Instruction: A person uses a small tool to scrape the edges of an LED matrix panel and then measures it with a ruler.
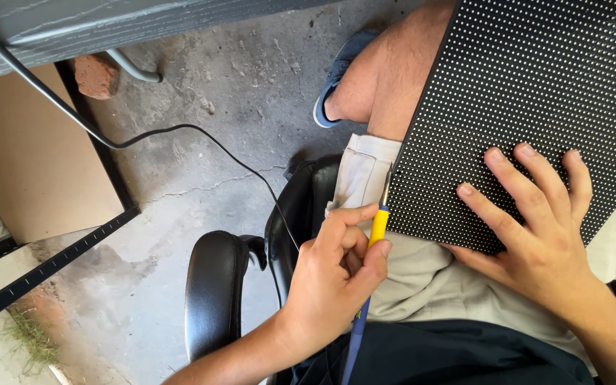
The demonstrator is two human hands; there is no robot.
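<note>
Both hands are engaged. Nearest, the left hand [336, 274] has its grip clamped pen-fashion on a yellow-and-blue soldering iron [377, 232], tip set at the near-left edge of the black LED panel [529, 93], a hold that appears suited to fine control. Right hand [536, 221] lies flat, fingers spread, seemingly steadying the panel on the lap. Farther left, a black cable [180, 128] crosses the concrete floor [201, 178].

The panel [536, 93] is showing a black face with a regular grid of small pale dots. The tool [377, 228] is showing a yellow grip and a blue handle. The shorts [422, 278] are looking beige, the shoe [340, 71] blue, the chair armrest [212, 292] black, the floor [201, 142] grey with cracks.
</note>
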